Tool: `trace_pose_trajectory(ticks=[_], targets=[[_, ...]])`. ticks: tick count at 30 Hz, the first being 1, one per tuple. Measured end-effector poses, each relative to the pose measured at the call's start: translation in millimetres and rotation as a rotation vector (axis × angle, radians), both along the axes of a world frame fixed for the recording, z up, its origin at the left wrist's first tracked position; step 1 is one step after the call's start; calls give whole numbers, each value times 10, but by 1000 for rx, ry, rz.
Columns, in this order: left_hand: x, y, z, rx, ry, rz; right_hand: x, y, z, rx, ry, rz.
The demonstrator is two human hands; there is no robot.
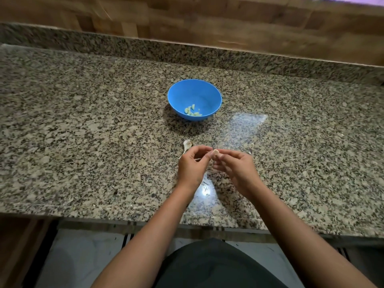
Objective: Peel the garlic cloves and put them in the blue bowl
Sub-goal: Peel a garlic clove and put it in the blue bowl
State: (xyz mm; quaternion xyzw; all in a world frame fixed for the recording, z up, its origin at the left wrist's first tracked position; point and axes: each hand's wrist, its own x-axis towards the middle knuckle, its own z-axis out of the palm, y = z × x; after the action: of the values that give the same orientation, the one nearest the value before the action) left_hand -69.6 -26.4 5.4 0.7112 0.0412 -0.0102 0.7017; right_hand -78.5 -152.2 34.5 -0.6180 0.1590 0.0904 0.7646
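Observation:
A blue bowl (pixel 204 88) stands on the granite counter, with several peeled garlic cloves (pixel 192 111) at its bottom. Nearer to me, my left hand (pixel 192 166) and my right hand (pixel 236 169) meet over the counter. Between their fingertips they pinch one pale garlic clove (pixel 216 151). Both hands have curled fingers. A garlic remnant with papery skin (pixel 187 144) lies on the counter just beyond my left hand.
The granite counter (pixel 83 132) runs wide to both sides, with a raised granite ledge and a wooden wall behind. Small bits of skin (pixel 205 186) lie between my wrists. The counter's front edge is close to my body.

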Motion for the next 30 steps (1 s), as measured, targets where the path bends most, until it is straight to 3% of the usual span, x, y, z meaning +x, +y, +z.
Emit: trace_pose_trajectory(ticks=[7,13,16,30], targets=[[30,43,80,23,-70,-73,36,-15,84,288,116,-41],[41,104,87,44,-65,-143,83,-41,102,312,186,77],[62,115,86,159,-117,-166,100,-44,121,294,205,102],[90,68,45,513,-234,-223,119,76,42,354,271,-59]])
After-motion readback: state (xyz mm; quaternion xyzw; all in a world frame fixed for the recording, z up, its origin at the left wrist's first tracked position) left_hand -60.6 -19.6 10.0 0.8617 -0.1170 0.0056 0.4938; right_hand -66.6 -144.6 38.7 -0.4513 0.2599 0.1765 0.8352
